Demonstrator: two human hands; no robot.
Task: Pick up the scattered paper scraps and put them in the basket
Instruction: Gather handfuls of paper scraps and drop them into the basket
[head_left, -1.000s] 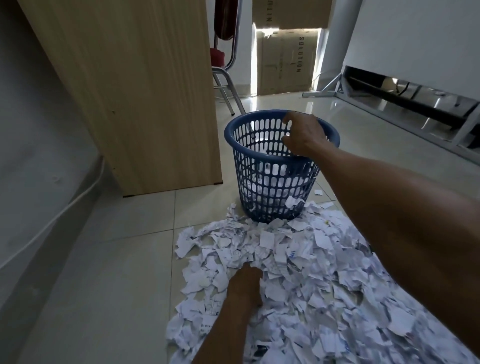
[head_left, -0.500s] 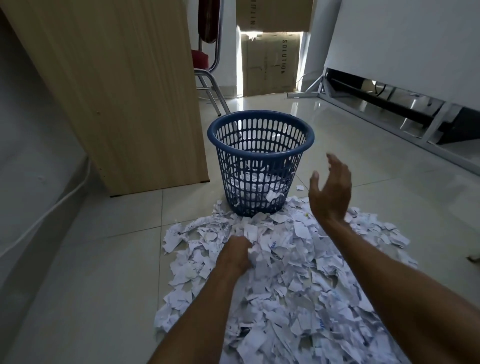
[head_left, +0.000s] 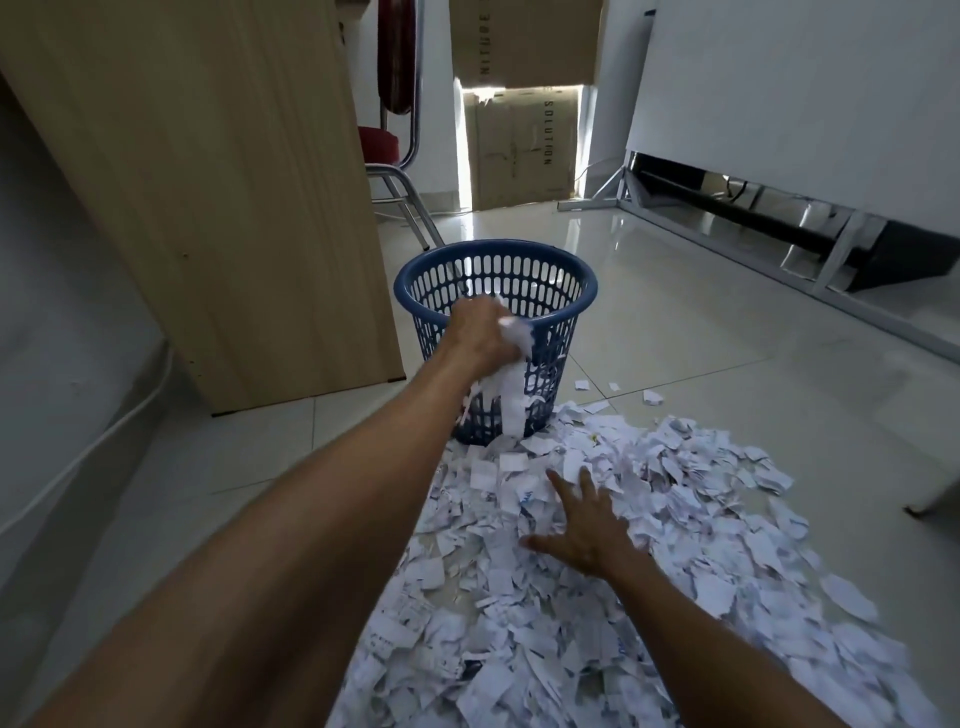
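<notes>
Littering pale floor tiles (head_left: 675, 338) — scraps (head_left: 685, 525) beside blue basket (head_left: 563, 332).

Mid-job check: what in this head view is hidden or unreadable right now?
Head view: how full the basket is; the left hand and its handful of scraps cover the opening.
The handful's size: motion blur.
The pile of scraps: cut off by the bottom edge.
Scraps under the right hand: covered by the palm.

My left arm stretches far forward and my left hand (head_left: 480, 338) is raised, fingers curled tight round a wad of paper scraps (head_left: 517, 335). My right hand (head_left: 587, 530) lies lower and nearer, palm down, fingers (head_left: 563, 488) straight and spread wide.
</notes>
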